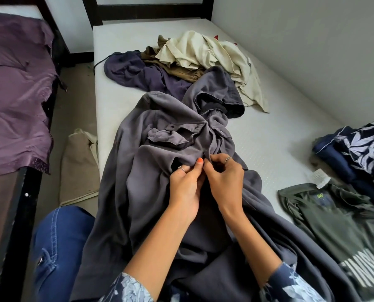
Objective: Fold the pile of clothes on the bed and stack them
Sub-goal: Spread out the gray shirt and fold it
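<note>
A large grey button-up shirt [151, 192] lies spread along the white mattress [269, 136], its pockets and snap buttons facing up. My left hand [187, 186] pinches the shirt's front placket with thumb and fingers. My right hand [224, 177] pinches the opposite edge of the same placket, the two hands touching at a snap. Behind the shirt lies the unfolded pile: a dark purple garment [138, 70], a brown one [177, 66] and a cream one [212, 55].
At the right sit a folded olive printed t-shirt [343, 227] and a stack of navy and leaf-print clothes [360, 153]. A second bed with a purple sheet [16, 88] stands left. A beige cloth [79, 168] lies on the floor between beds. My blue-jeaned knee [59, 247] is lower left.
</note>
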A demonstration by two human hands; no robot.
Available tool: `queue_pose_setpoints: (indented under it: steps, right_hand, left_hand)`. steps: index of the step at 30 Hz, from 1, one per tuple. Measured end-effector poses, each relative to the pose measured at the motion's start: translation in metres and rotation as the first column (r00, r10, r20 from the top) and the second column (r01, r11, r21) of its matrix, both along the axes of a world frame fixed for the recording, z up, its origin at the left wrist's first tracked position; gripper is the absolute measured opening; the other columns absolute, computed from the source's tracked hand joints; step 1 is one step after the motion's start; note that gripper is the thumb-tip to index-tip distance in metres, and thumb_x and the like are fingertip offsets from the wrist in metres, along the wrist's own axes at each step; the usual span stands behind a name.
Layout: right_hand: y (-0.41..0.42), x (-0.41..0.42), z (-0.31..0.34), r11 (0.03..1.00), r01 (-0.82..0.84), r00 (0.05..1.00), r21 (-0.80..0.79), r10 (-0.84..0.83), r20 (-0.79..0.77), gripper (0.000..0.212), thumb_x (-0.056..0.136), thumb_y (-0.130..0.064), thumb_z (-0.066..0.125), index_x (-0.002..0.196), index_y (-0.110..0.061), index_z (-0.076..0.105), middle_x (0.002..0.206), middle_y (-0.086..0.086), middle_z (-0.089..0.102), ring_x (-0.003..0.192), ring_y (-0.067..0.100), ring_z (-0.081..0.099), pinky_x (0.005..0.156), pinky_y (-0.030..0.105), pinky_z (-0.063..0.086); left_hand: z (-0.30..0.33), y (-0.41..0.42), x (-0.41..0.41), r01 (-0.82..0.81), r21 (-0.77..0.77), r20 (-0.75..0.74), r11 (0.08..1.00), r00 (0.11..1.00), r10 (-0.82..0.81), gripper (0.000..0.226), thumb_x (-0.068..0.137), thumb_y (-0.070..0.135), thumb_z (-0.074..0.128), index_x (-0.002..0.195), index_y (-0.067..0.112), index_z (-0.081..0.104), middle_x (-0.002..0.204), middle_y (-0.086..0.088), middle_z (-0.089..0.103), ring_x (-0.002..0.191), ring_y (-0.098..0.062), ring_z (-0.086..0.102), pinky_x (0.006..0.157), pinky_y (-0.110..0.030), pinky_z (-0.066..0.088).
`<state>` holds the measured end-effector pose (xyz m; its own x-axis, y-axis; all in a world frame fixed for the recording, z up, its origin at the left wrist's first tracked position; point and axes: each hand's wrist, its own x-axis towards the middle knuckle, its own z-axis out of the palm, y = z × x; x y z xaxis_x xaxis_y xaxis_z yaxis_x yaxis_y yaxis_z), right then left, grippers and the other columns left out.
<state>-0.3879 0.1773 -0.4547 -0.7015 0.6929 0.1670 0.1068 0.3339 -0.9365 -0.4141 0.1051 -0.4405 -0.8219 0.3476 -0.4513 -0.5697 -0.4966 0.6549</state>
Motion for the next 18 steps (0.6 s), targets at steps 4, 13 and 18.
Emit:
queue_pose_setpoints:
  steps: [4,13,18]
  right_hand:
    - [0.003,-0.003,0.000,0.997,-0.032,0.999,0.072,0.030,0.029,0.005,0.082,-0.013,0.067,0.083,-0.008,0.067,0.075,-0.003,0.067,0.071,0.009,0.063,0.074,0.033,0.054]
    - [0.005,-0.001,-0.002,0.946,-0.091,0.995,0.311,0.074,0.067,0.008,0.083,-0.007,0.066,0.077,-0.008,0.061,0.076,-0.002,0.061,0.068,0.012,0.056,0.067,0.028,0.048]
    - [0.009,-0.002,-0.001,0.937,-0.130,0.990,0.324,0.103,0.099,0.008,0.087,-0.008,0.064,0.080,-0.010,0.061,0.079,-0.003,0.060,0.070,0.008,0.056,0.067,0.018,0.045]
  left_hand:
    - [-0.003,0.001,-0.003,0.008,-0.024,-0.013,1.000,1.000,-0.008,0.013,0.094,0.004,0.055,0.091,0.002,0.068,0.085,-0.008,0.072,0.077,-0.013,0.070,0.075,-0.021,0.058]
    - [-0.013,0.003,-0.002,0.002,-0.080,-0.092,0.997,0.996,-0.009,0.015,0.094,0.003,0.054,0.095,0.006,0.069,0.093,-0.008,0.073,0.088,-0.015,0.069,0.080,-0.021,0.056]
    - [-0.005,0.002,-0.004,0.000,-0.060,-0.055,0.998,0.998,-0.004,0.012,0.093,0.007,0.057,0.093,0.002,0.068,0.092,-0.012,0.072,0.088,-0.018,0.069,0.084,-0.024,0.056]
